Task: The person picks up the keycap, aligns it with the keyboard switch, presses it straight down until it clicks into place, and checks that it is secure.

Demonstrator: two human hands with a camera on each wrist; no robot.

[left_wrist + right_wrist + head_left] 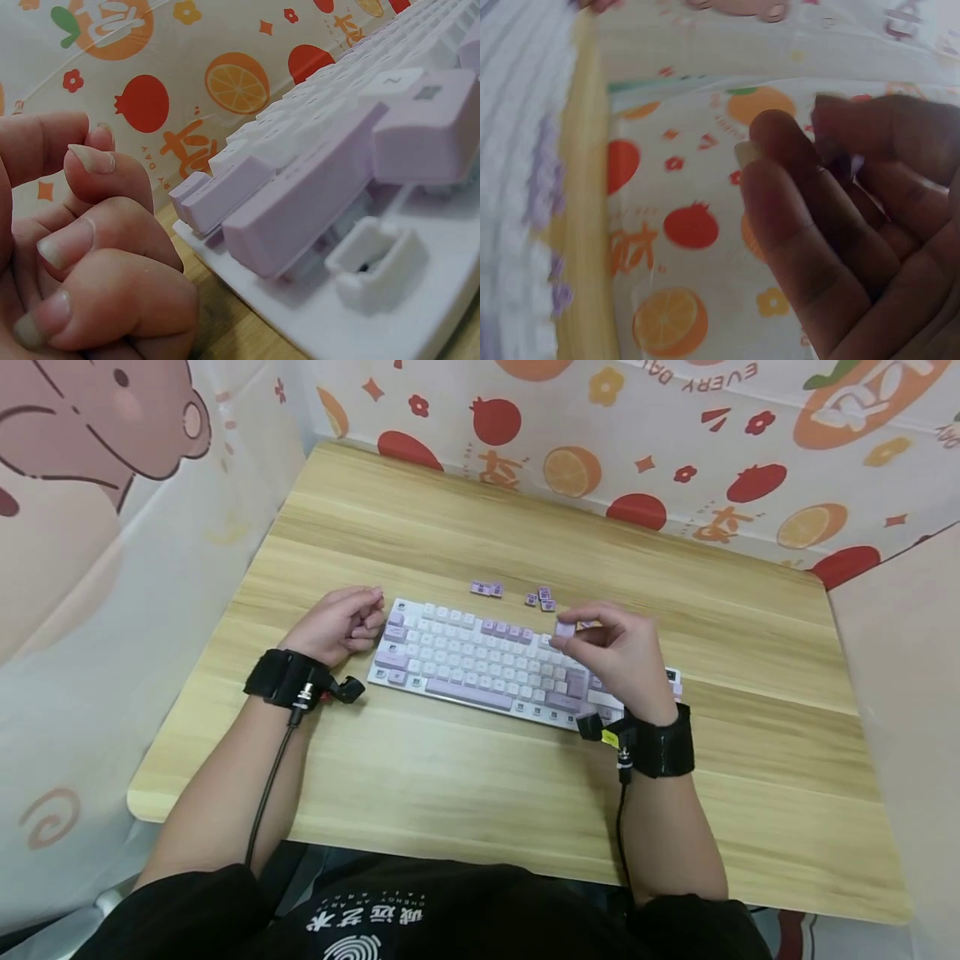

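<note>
A white and lilac keyboard [480, 664] lies at a slant on the wooden table. Over its back right part, my right hand [618, 652] pinches a small purple keycap [565, 629] between thumb and forefinger. That keycap shows only as a dark purple bit between the fingertips in the right wrist view. My left hand [337, 622] rests beside the keyboard's left end, fingers loosely curled with nothing in them. Close by in the left wrist view are lilac keys [300, 195] and a bare white square switch [375, 259] on the keyboard's corner.
Behind the keyboard lie several loose purple keycaps: a pair [486, 588] and a small cluster [546, 603]. More purple sits just behind my right fingers. The table [450, 777] meets a fruit-patterned curtain [525, 427] at the back and a pale panel [900, 652] at right.
</note>
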